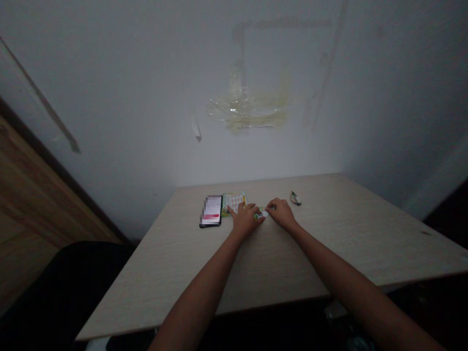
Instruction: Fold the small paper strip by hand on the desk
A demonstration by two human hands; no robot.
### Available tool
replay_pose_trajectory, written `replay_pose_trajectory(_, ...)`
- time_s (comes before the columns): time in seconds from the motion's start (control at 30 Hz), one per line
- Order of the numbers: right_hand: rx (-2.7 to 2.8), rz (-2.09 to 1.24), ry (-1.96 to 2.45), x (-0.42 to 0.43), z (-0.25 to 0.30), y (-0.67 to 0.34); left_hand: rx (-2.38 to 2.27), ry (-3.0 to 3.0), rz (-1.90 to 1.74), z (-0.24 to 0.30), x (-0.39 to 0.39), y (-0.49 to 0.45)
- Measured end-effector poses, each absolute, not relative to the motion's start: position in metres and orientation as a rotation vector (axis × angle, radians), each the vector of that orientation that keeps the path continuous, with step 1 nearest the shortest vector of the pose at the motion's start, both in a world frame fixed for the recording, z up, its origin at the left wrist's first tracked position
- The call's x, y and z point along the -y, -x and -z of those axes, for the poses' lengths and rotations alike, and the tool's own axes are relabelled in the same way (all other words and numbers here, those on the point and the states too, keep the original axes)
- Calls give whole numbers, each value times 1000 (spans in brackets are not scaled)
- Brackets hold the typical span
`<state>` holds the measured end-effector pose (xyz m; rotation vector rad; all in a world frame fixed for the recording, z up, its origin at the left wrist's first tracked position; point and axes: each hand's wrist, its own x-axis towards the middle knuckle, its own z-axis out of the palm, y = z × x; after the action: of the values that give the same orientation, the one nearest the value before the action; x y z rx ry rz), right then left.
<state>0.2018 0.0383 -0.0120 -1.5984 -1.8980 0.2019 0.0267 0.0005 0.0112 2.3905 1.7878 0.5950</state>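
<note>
A small green-and-white piece of paper or film (pixel 263 213) lies between my two hands on the table. My left hand (pixel 244 218) rests palm down with its fingers spread. Its thumb side touches the small piece, and its other fingers reach over the lower edge of a green-bordered printed card or booklet (pixel 234 199). My right hand (pixel 281 212) is closed in a pinch at the right end of the small piece. The pinched edge itself is mostly hidden by the fingers.
A phone (pixel 211 211) with a lit screen lies left of the printed card. Right of my hands is a crumpled small wrapper (pixel 295 198). The pale wooden table (pixel 175 253) meets a wall (pixel 153 97) with old tape on it. Something black, perhaps a chair (pixel 73 282), stands at the left.
</note>
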Motion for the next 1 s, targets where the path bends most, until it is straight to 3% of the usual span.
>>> replay_pose_trajectory(1.0,1983,-106,1623,-37,12,-202,-1645,-2667,-659,-4,5,-23)
